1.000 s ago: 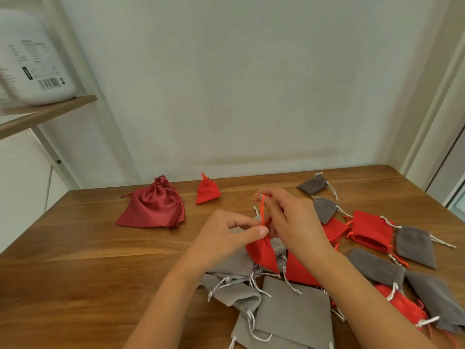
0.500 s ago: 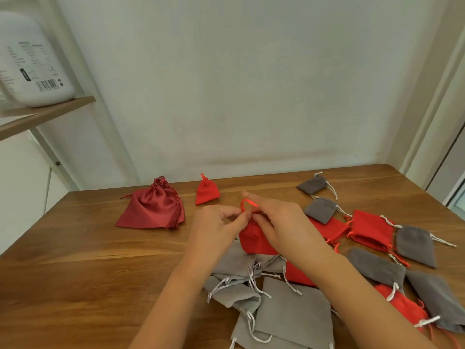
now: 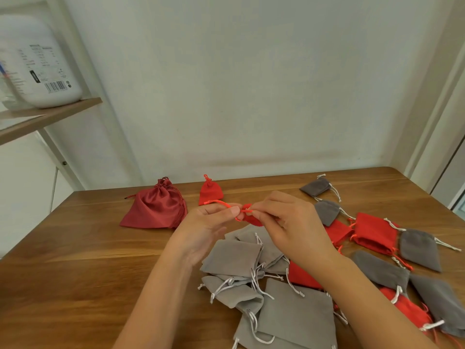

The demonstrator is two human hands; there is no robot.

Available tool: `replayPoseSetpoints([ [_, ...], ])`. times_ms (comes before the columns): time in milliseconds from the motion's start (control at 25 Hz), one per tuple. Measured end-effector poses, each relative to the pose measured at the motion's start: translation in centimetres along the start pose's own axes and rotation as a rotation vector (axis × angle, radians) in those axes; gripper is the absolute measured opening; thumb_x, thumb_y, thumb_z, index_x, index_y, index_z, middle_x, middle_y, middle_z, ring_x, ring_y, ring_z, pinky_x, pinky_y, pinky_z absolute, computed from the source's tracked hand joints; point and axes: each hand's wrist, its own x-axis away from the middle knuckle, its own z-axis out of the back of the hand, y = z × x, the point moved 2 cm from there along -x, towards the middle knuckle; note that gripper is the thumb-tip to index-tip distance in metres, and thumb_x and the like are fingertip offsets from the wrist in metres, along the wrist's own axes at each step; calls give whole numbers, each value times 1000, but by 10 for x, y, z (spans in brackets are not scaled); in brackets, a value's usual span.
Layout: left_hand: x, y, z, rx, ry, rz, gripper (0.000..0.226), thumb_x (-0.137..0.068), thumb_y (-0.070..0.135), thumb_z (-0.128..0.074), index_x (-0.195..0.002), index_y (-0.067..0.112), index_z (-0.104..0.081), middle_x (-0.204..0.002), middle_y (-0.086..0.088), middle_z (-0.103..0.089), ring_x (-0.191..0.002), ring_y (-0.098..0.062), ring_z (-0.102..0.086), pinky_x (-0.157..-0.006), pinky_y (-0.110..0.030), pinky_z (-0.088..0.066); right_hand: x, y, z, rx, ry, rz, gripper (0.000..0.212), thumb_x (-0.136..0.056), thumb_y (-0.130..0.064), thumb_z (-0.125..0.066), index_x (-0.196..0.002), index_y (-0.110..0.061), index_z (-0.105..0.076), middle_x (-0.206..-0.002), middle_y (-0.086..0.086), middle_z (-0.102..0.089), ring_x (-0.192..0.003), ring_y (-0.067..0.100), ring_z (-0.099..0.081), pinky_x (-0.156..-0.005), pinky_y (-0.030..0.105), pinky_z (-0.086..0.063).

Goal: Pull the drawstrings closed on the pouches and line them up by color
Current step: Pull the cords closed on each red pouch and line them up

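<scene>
Drawn out since before, the red drawstring (image 3: 221,203) stretches toward 9 o'clock, pinched in the grip of the left hand (image 3: 208,227); the right hand (image 3: 292,222) clamps its grip on the red pouch (image 3: 253,220).

1. My one camera rides on my head, facing forward and down (wide-angle, so lines bend at the edges).
2. It sits close over the table (image 3: 75,260), the wall (image 3: 251,96) beyond.

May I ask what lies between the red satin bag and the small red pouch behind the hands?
Only bare table, in the head view; the satin bag and small red pouch sit apart.
</scene>
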Motion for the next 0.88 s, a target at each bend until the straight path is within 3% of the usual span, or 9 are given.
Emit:
replayPoseSetpoints([
  [120,-3,-3,4,145,-7,68,14,-62,15,-72,-75,10,-72,-84,-1,-72,-90,-16,-63,-93,-38,-41,0,0,6,-116,-45,25,16,-88,-17,-62,-96,-18,-75,-83,-8,-65,-76,3,-59,-66,15,-46],
  [200,-1,-1,2,155,-16,34,12,-62,10,-71,-74,8,-74,-80,-3,-73,-82,-15,-66,-84,-32,-48,1,3,7,-155,-100,34,14,-87,-16,-64,-93,-17,-76,-81,-9,-65,-75,2,-58,-66,15,-43],
  [280,0,1,1,-6,-9,-74,16,-62,9,-73,-77,6,-73,-79,-6,-74,-78,-14,-70,-74,-23,-53,1,5,8,-106,-114,43,15,-88,-25,-64,-85,-18,-76,-77,-10,-64,-75,5,-54,-67,18,-42],
  [360,1,2,0,-192,-21,-169,25,-61,13,-77,-85,5,-72,-83,-10,-75,-81,-17,-71,-77,-22,-54,-2,9,9,-27,-20,-5,27,-88,-39,-59,-75,-20,-72,-80,-11,-62,-83,9,-50,-75,21,-39],
  [440,3,3,-2,-250,-34,-216,25,-62,13,-78,-85,6,-72,-83,-11,-74,-79,-18,-71,-76,-22,-55,-4,13,11,-52,-6,-76,22,-86,-43,-59,-83,-23,-68,-92,-15,-63,-97,4,-50,-86,21,-38],
  [520,4,5,-4,-266,-54,-275,21,-64,9,-78,-84,5,-72,-79,-10,-74,-76,-16,-70,-71,-20,-53,-3,15,7,-177,-165,-139,16,-86,-33,-64,-100,-27,-67,-102,-18,-65,-104,1,-55,-90,23,-42],
  [600,6,6,-7,-284,-77,-347,16,-69,3,-76,-84,3,-72,-77,-6,-74,-74,-13,-69,-69,-18,-51,1,17,3,-304,-311,-244,15,-87,-23,-67,-102,-25,-68,-97,-15,-68,-95,2,-61,-83,24,-48],
  [760,8,6,-14,-288,-52,-434,13,-72,-1,-75,-84,4,-73,-78,-2,-74,-74,-10,-68,-67,-15,-49,0,15,4,-339,-276,-246,7,-84,-13,-66,-87,-19,-65,-79,-3,-64,-77,14,-59,-72,33,-46],
  [880,9,6,-18,-291,25,-502,13,-72,4,-75,-83,12,-75,-80,0,-75,-78,-10,-70,-71,-16,-51,0,14,5,-409,-277,-279,8,-86,-11,-65,-82,-17,-64,-75,-2,-61,-72,13,-55,-67,26,-43],
])
